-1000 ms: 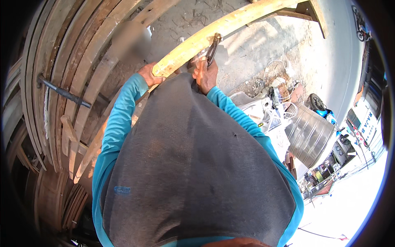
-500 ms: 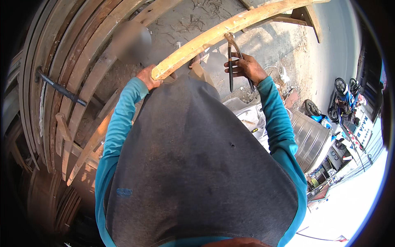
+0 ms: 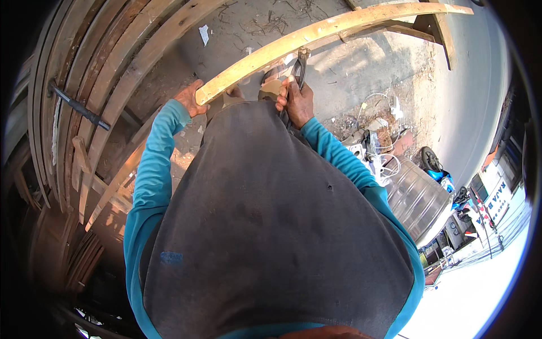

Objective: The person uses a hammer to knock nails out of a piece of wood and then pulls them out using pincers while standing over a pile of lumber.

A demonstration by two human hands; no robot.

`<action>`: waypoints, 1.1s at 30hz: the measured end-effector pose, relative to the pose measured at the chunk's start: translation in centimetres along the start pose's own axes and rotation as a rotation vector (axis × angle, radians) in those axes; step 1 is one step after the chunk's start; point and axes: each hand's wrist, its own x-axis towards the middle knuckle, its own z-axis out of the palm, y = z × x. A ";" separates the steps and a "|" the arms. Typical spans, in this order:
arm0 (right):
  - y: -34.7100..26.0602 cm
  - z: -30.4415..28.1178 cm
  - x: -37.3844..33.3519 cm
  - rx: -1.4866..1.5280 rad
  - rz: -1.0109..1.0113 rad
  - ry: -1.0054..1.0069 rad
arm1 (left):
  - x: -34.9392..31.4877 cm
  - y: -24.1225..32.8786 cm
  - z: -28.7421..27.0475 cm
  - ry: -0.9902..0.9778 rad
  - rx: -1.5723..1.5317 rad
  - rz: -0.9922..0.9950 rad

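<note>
While right of pincers [image 3: 302, 61], 1 drum [image 3: 419, 198]

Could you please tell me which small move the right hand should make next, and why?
Probably bring the head of the pincers carefully against the curved wooden beam, keeping the beam steady. The right hand grips the pincers with their head close to the beam's edge, though contact is unclear, while the left hand holds the beam's near end.
</note>
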 end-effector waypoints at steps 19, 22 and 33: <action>-3.4 -5.2 -6.0 -0.220 0.099 -0.180 | 4.6 8.7 -7.6 0.086 -0.053 0.032; -5.0 -5.6 -5.2 -0.328 0.120 -0.221 | 9.5 10.9 -7.0 0.143 -0.074 0.075; -15.7 -6.7 -4.0 -0.694 0.033 -0.287 | 7.4 18.4 -4.4 0.105 0.244 -0.096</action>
